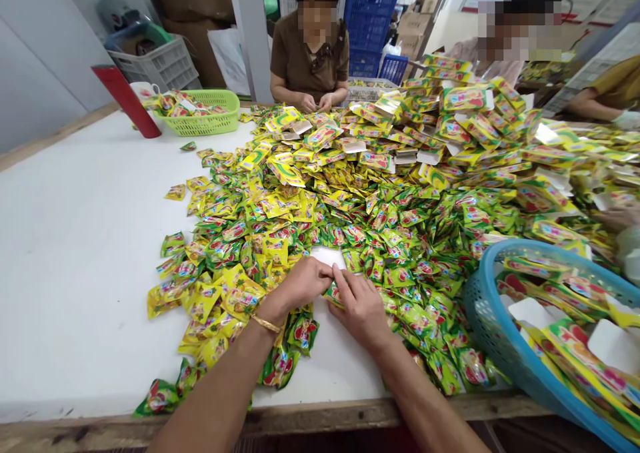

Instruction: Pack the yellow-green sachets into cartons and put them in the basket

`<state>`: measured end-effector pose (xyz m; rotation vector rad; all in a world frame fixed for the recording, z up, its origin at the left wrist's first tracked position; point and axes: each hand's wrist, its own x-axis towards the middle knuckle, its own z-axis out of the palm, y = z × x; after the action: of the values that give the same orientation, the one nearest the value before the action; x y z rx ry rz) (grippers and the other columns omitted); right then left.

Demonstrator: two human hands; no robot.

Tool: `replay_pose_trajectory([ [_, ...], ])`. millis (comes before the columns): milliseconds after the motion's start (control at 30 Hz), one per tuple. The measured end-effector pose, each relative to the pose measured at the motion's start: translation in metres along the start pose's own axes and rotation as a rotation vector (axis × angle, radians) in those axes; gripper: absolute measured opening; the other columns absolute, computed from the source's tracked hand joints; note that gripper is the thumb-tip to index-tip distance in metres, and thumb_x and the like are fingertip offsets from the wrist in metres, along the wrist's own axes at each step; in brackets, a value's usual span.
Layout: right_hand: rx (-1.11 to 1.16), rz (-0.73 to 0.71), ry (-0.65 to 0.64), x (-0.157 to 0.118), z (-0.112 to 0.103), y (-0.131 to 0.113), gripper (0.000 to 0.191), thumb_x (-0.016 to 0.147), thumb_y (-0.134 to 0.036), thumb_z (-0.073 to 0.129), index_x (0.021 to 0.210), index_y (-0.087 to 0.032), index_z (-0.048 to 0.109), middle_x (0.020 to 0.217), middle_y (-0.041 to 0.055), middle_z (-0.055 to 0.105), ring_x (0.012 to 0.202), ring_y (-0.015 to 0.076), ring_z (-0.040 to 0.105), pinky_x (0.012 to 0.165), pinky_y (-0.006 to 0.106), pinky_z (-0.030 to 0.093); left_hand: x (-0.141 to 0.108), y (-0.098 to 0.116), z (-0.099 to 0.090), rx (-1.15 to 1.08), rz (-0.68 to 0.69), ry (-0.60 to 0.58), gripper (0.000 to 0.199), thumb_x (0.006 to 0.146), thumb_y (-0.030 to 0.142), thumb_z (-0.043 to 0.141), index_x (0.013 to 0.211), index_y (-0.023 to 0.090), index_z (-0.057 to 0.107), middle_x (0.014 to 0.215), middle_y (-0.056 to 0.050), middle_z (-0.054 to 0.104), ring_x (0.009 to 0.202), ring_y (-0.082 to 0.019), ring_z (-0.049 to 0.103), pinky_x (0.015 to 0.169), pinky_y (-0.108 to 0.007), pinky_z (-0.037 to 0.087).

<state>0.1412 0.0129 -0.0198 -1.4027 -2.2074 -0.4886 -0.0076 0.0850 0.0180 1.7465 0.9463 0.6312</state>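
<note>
My left hand [306, 281] has its fingers closed in a pinch; whatever they hold, if anything, is hidden. Its fingertips meet those of my right hand [361, 301], which is curled around a small green packet [333, 294] with a red fruit print. Both hands are low over a bare patch of the white table. Yellow packets [243, 293] are heaped beside my left wrist, and more green packets [410, 313] are spread to the right of my right hand.
A blue basket [480, 293] full of yellow cartons stands at the right front. Printed cartons [325, 136] are piled behind the packets. A light green basket [205, 126] and a red tube [127, 103] are at the back left. A person [310, 59] sits opposite; others work at right.
</note>
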Motion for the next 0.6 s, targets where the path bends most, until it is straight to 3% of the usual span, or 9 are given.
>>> replay_pose_trajectory([
  [200, 0.065, 0.088, 0.097, 0.001, 0.002, 0.004, 0.065, 0.088, -0.035, 0.048, 0.143, -0.01, 0.023, 0.111, 0.0145, 0.058, 0.097, 0.0225, 0.054, 0.079, 0.034, 0.044, -0.004, 0.013, 0.001, -0.171, -0.177, -0.065, 0.021, 0.073, 0.027, 0.05, 0.067, 0.015, 0.066, 0.048, 0.005, 0.053, 0.033, -0.006, 0.037, 0.036, -0.019, 0.027],
  [400, 0.034, 0.077, -0.014, 0.0, -0.001, -0.002, 0.057, 0.085, -0.036, 0.047, 0.135, -0.011, 0.038, 0.108, 0.0134, 0.06, 0.093, 0.0225, 0.054, 0.076, 0.035, 0.044, -0.008, 0.01, 0.009, -0.199, -0.253, -0.232, 0.02, 0.069, 0.026, 0.047, 0.053, 0.018, 0.055, 0.027, 0.006, 0.04, 0.023, -0.008, 0.032, 0.029, -0.019, 0.022],
  [533, -0.014, 0.076, -0.076, 0.009, -0.009, -0.009, 0.059, 0.082, -0.041, 0.052, 0.132, -0.011, 0.043, 0.111, 0.0114, 0.059, 0.087, 0.0211, 0.053, 0.073, 0.034, 0.044, -0.011, 0.015, 0.003, -0.308, -0.356, -0.39, 0.025, 0.068, 0.029, 0.049, 0.078, 0.016, 0.067, 0.031, 0.002, 0.052, 0.023, -0.012, 0.037, 0.029, -0.02, 0.029],
  [600, -0.061, 0.119, -0.069, 0.015, -0.023, -0.006, 0.061, 0.082, -0.04, 0.052, 0.134, -0.012, 0.04, 0.114, 0.0111, 0.058, 0.089, 0.021, 0.052, 0.074, 0.035, 0.044, -0.016, 0.024, -0.01, -0.376, -0.355, -0.385, 0.034, 0.068, 0.033, 0.055, 0.094, 0.016, 0.069, 0.034, 0.001, 0.055, 0.027, -0.014, 0.045, 0.03, -0.021, 0.033],
])
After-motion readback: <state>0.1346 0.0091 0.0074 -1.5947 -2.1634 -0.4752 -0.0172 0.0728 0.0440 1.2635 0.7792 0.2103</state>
